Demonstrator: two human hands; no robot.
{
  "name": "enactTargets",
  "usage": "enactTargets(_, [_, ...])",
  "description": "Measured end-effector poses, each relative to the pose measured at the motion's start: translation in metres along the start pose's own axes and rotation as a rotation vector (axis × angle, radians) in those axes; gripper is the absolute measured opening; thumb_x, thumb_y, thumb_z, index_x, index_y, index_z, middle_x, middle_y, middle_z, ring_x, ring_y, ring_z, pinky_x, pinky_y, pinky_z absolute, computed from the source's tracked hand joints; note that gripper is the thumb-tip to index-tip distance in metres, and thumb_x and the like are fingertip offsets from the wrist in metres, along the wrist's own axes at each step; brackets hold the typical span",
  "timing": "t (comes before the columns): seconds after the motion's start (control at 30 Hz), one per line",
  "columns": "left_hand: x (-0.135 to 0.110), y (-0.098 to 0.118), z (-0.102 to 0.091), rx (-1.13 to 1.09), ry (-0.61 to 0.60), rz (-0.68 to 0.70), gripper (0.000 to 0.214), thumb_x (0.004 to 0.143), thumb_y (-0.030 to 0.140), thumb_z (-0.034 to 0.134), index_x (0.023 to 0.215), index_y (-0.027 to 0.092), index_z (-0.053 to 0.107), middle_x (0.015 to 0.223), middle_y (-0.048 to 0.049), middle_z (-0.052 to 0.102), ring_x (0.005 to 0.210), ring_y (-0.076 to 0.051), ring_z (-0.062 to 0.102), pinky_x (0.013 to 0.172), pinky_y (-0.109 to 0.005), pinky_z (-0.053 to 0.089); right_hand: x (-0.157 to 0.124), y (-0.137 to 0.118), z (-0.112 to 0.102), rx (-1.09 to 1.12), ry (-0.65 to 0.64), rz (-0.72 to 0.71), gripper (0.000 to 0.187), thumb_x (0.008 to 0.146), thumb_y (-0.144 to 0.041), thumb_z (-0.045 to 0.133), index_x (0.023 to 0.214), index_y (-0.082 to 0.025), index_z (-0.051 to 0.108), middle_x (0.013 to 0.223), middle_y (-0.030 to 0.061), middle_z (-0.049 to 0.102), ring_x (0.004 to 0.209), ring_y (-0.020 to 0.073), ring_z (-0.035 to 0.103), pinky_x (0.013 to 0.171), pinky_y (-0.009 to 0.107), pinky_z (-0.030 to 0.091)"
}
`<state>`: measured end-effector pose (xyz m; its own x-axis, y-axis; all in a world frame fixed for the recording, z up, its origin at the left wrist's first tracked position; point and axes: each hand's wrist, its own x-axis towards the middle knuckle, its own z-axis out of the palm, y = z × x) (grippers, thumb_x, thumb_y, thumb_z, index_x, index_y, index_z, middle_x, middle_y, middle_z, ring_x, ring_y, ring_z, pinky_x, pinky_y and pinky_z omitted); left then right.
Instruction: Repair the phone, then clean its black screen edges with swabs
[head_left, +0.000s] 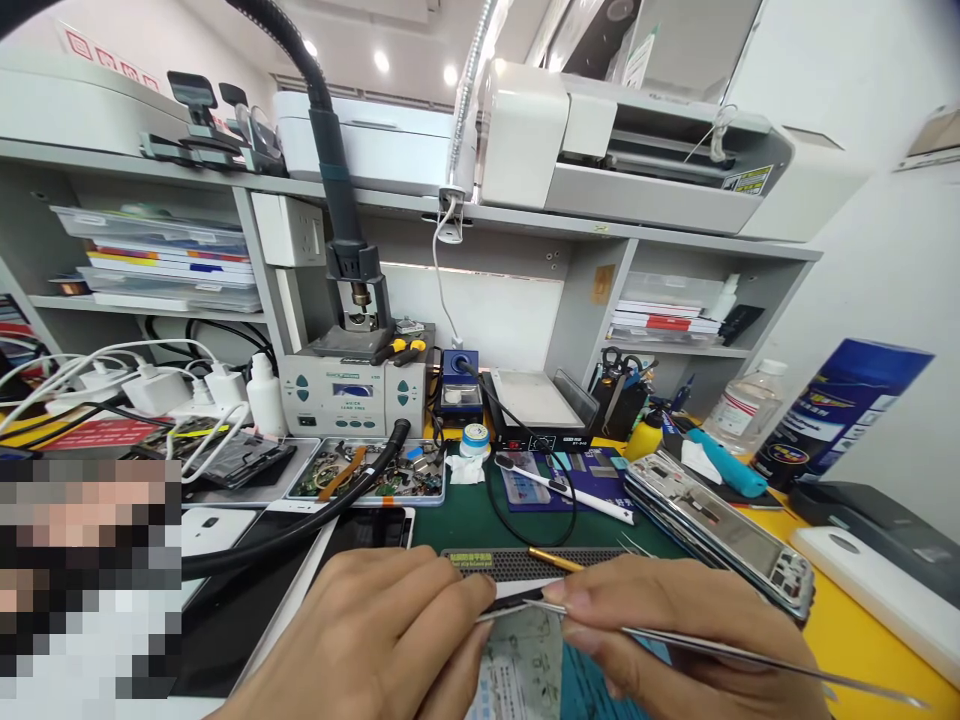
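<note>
Strip [517, 599], thin and dark, between the two hands, above a printed sheet [521, 665]. Left hand [390, 630] with thumb and index pinched on the strip's left end. Right hand [697, 625] with fingers closed around slim metal tweezers [750, 659], tips at the strip's right end; grip of the tips on it impossible to tell. Just beyond, a dark honeycomb pad [506, 563] with a gold-barrelled tool [555, 558] on top. Near the right hand, an opened phone frame [720, 530]; farther back, a hot-air rework station [345, 395].
</note>
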<state>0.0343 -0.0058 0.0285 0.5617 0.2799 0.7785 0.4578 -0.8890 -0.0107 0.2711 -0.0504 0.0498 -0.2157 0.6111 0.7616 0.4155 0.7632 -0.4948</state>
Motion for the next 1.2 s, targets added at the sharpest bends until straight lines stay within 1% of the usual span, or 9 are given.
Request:
enactTargets(0.2, [0.008, -0.002, -0.001, 0.031, 0.075, -0.012, 0.019, 0.100, 0.031, 0.053, 0.102, 0.022, 0.069, 0.075, -0.0017, 0.071, 0.066, -0.015, 0.072, 0.064, -0.023, 0.059, 0.002, 0.002, 0.002, 0.001, 0.018, 0.025, 0.033, 0.073, -0.002, 0.084, 0.095, -0.027, 0.083, 0.088, -0.0049, 0.086, 0.079, 0.0118, 0.082, 0.082, 0.007, 0.060])
enactTargets(0.43, [0.019, -0.009, -0.004, 0.058, 0.105, -0.014, 0.030, 0.099, 0.044, 0.051, 0.103, 0.022, 0.072, 0.077, -0.0042, 0.070, 0.071, -0.017, 0.072, 0.066, -0.023, 0.062, 0.003, -0.002, 0.005, 0.015, 0.014, 0.038, 0.037, 0.072, 0.001, 0.083, 0.096, -0.027, 0.084, 0.085, -0.0032, 0.086, 0.078, 0.0138, 0.082, 0.082, 0.011, 0.062])
enactTargets(0.5, [0.018, -0.007, -0.002, 0.047, 0.102, -0.021, 0.031, 0.099, 0.045, 0.051, 0.104, 0.023, 0.072, 0.077, -0.0043, 0.070, 0.072, -0.017, 0.072, 0.066, -0.024, 0.062, 0.000, -0.002, 0.005, 0.088, 0.024, 0.128, 0.035, 0.073, 0.000, 0.082, 0.093, -0.028, 0.085, 0.085, -0.0020, 0.085, 0.069, 0.0137, 0.080, 0.068, 0.012, 0.064])
enactTargets(0.57, [0.016, -0.004, 0.002, 0.023, 0.099, -0.031, 0.031, 0.099, 0.045, 0.050, 0.104, 0.023, 0.072, 0.077, -0.0043, 0.070, 0.072, -0.017, 0.073, 0.066, -0.024, 0.062, -0.002, -0.001, 0.001, 0.257, 0.006, 0.335, 0.025, 0.078, -0.006, 0.081, 0.090, -0.029, 0.084, 0.083, -0.0012, 0.083, 0.055, 0.0102, 0.073, 0.051, 0.012, 0.060])
enactTargets(0.67, [0.014, 0.001, 0.009, -0.020, 0.096, -0.050, 0.032, 0.100, 0.045, 0.049, 0.105, 0.023, 0.072, 0.078, -0.0044, 0.071, 0.072, -0.017, 0.073, 0.066, -0.024, 0.062, -0.003, 0.003, -0.016, 0.504, -0.207, 0.697, 0.010, 0.082, -0.017, 0.082, 0.087, -0.025, 0.082, 0.080, -0.0005, 0.075, 0.049, 0.0060, 0.064, 0.047, 0.012, 0.054])
enactTargets(0.77, [0.014, 0.003, 0.014, -0.053, 0.098, -0.065, 0.032, 0.100, 0.045, 0.049, 0.106, 0.023, 0.072, 0.078, -0.0043, 0.071, 0.073, -0.017, 0.073, 0.066, -0.024, 0.062, 0.000, 0.007, -0.036, 0.428, -0.501, 0.824, 0.007, 0.076, -0.017, 0.087, 0.083, -0.016, 0.084, 0.075, 0.0050, 0.075, 0.056, 0.0116, 0.067, 0.050, 0.018, 0.055])
enactTargets(0.97, [0.004, -0.002, 0.010, -0.061, 0.083, -0.077, 0.027, 0.100, 0.040, 0.050, 0.107, 0.024, 0.070, 0.078, -0.0026, 0.071, 0.070, -0.016, 0.073, 0.062, -0.023, 0.059, 0.006, 0.013, -0.043, 0.240, -0.661, 0.862, 0.017, 0.074, -0.028, 0.089, 0.083, -0.014, 0.085, 0.077, 0.0083, 0.078, 0.054, 0.0137, 0.067, 0.050, 0.020, 0.055])
enactTargets(1.1, [-0.009, -0.006, 0.005, -0.036, -0.047, -0.019, 0.017, 0.100, 0.025, 0.052, 0.110, 0.021, 0.065, 0.086, -0.0026, 0.074, 0.070, -0.018, 0.072, 0.061, -0.028, 0.055, 0.006, 0.010, -0.039, 0.120, -0.685, 0.781, 0.016, 0.079, -0.033, 0.085, 0.083, -0.018, 0.086, 0.077, 0.0062, 0.079, 0.055, 0.0150, 0.067, 0.049, 0.021, 0.055])
enactTargets(1.2, [-0.014, -0.007, 0.004, -0.042, -0.082, -0.014, 0.016, 0.101, 0.022, 0.051, 0.111, 0.019, 0.063, 0.091, -0.0039, 0.076, 0.072, -0.020, 0.071, 0.062, -0.032, 0.051, 0.006, 0.006, -0.040, 0.099, -0.687, 0.716, 0.018, 0.083, -0.036, 0.081, 0.084, -0.019, 0.086, 0.076, 0.0057, 0.079, 0.054, 0.0158, 0.068, 0.049, 0.022, 0.056])
